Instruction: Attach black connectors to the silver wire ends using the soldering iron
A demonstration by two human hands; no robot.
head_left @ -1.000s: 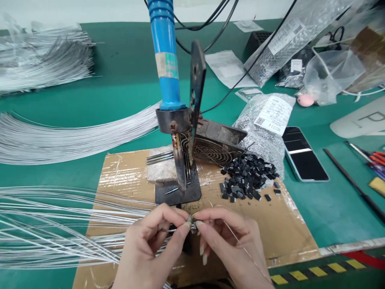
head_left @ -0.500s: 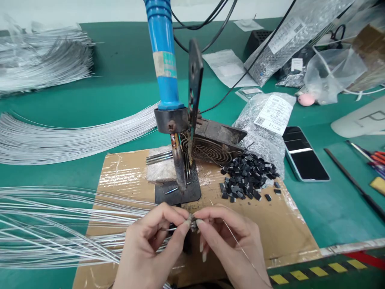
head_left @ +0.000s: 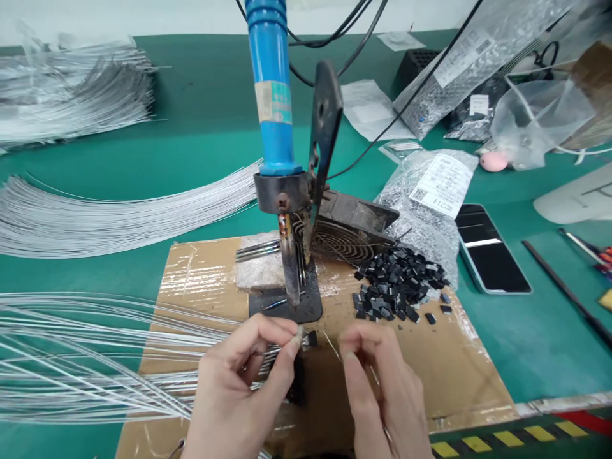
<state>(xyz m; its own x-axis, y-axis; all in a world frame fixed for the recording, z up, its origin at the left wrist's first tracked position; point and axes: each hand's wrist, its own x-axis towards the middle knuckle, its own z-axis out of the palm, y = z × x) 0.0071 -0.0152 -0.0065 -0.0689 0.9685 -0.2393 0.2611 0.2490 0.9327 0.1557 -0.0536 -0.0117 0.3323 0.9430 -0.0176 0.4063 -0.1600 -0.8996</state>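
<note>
Left hand (head_left: 239, 389): thumb and index pressed together, pinching the near end of a fan of long silver-grey wires (head_left: 95, 357). The other fingers are curled under. A small black rectangular plastic part (head_left: 312, 338) sits at the pinched tip, touching the fingertips, just in front of the blue-handled soldering iron (head_left: 272, 95) on its black metal stand (head_left: 287, 306).

Right hand (head_left: 382, 389): thumb and index closed on a thin bare wire strand (head_left: 331, 339). It is just right of the black part and not touching it. Rest of the fingers are folded; can't tell if they grip anything.

Both hands are over a tape-covered brown cardboard sheet (head_left: 454, 363) that the stand also sits on.

Right of the iron, on the cardboard: a loose pile of black plastic parts (head_left: 396, 287), not in any container.

Behind that pile: a clear labelled plastic bag (head_left: 425, 197), full of small silvery pieces, type unreadable.

Further back-right of the iron: a long silvery labelled bag (head_left: 454, 64) with the same grainy fill, and a crumpled clear bag (head_left: 540, 115), contents unclear.

Right of the pile: a dark-screened phone (head_left: 492, 248) flat on the green bench mat (head_left: 191, 146).
</note>
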